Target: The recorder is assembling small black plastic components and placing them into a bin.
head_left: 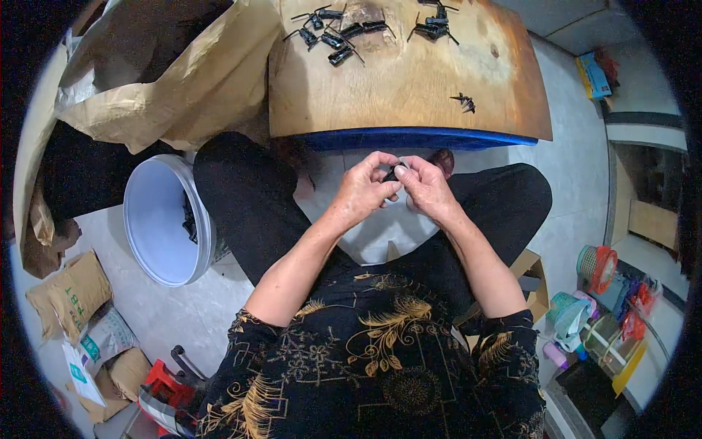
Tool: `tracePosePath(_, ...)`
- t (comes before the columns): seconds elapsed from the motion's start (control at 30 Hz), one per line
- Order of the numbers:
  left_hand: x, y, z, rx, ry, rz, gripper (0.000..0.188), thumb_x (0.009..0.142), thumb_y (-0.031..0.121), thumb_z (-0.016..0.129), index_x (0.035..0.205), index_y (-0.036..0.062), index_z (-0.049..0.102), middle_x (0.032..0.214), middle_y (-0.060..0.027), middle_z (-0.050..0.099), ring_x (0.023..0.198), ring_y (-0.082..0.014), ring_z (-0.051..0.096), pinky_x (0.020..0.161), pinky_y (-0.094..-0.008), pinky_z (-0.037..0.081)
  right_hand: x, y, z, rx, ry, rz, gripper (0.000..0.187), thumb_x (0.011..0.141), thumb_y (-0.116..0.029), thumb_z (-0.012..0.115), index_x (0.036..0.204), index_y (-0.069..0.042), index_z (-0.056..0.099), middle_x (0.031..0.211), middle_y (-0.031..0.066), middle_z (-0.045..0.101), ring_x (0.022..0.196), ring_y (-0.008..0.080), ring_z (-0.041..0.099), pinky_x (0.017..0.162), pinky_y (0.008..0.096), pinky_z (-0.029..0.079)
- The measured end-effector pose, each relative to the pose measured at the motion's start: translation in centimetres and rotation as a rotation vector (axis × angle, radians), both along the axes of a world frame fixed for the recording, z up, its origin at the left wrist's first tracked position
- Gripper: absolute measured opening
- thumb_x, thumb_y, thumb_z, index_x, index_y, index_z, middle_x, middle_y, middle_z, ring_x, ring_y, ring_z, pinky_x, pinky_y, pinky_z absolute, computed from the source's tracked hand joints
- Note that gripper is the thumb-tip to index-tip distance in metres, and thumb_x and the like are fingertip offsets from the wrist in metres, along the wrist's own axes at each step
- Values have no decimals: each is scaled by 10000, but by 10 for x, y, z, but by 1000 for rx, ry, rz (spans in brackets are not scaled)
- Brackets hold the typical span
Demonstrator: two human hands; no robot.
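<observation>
Between my two hands, over my lap, is a small black part (391, 175), mostly covered by my fingers, so its kind does not show. My left hand (361, 189) pinches it from one side, and my right hand (428, 186) closes on it from the other. Ahead on the wooden board (409, 88) lie several black plastic pieces with thin prongs (338, 44), with a second cluster of such pieces (433, 29) farther right. Nearer the board's right side rests a little pile of small dark pointed parts (465, 102).
To the left stands a white bucket (135, 219) with black pieces inside. Behind it is a large open brown paper sack (161, 110). Filled bags (69, 293) lie at the lower left near a red object (164, 388). Baskets and colourful goods (599, 314) crowd the right side.
</observation>
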State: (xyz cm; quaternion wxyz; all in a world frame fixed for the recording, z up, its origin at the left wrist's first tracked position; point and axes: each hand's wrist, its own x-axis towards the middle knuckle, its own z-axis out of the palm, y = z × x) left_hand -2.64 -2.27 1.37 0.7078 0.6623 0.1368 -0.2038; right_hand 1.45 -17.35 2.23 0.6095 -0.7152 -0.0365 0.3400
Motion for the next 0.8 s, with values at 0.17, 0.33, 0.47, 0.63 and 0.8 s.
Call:
tracePosePath(0.17, 2, -2, 1, -144, 53, 26, 274, 850, 36, 539, 1113, 59, 469, 849, -51, 615, 653, -110, 605, 482, -205, 456, 2, -1, -8, 22, -19, -8, 232, 903, -268, 505, 955, -48, 553, 634, -72, 461, 482, 2, 368, 400, 179, 278)
tracePosePath(0.33, 4, -2, 3, -185, 36, 129, 287, 831, 39, 562, 1111, 81, 514, 813, -45, 629, 639, -81, 593, 467, -193, 439, 1, 1, -14, 76, -32, -57, 284, 930, -316, 439, 1005, -57, 528, 580, -70, 396, 442, 23, 312, 391, 186, 262)
tracePosePath(0.47, 7, -1, 2, -189, 51, 152, 316, 831, 44, 564, 1140, 84, 510, 820, -42, 633, 643, -77, 597, 461, -180, 426, -1, 1, -9, 82, 103, -68, 355, 948, -339, 382, 1176, -79, 463, 549, -65, 341, 430, 35, 275, 385, 186, 232)
tracePosePath(0.63, 9, 1, 0, -196, 36, 169, 333, 838, 57, 554, 1166, 65, 501, 792, -28, 627, 635, -69, 594, 454, -172, 410, -1, 3, -5, -18, 141, -20, 380, 942, -310, 393, 1222, -55, 429, 680, -26, 456, 538, 39, 376, 435, 182, 299)
tracePosePath(0.8, 10, 0, -1, -204, 55, 189, 330, 842, 61, 547, 1169, 73, 505, 788, -22, 622, 635, -67, 590, 456, -171, 410, 0, 7, -7, 19, 149, -43, 360, 950, -308, 382, 1240, -96, 403, 552, -78, 343, 439, 17, 275, 386, 176, 216)
